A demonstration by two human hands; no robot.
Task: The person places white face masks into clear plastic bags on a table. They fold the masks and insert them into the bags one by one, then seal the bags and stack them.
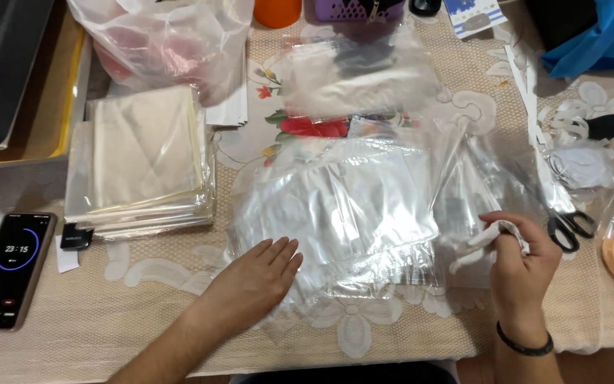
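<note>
Fingers of the right hand [519,257] pinch a white cloth [479,242]; the left hand [254,277] lies flat, unclenched, on slippery bags [335,206] that might slide toward the tabletop's near edge.

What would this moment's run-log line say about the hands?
left hand: flat on clear bag pile | right hand: holding white cloth piece | scissors: on table, untouched

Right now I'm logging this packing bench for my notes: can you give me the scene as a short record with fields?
left hand: flat, palm down on the clear bags
right hand: pinching a white cloth
scissors: on the table, just right of the right hand
bag stack: far left of the clear bags
phone: left edge, timer on screen
surface: tablecloth, beige with flowers
</note>
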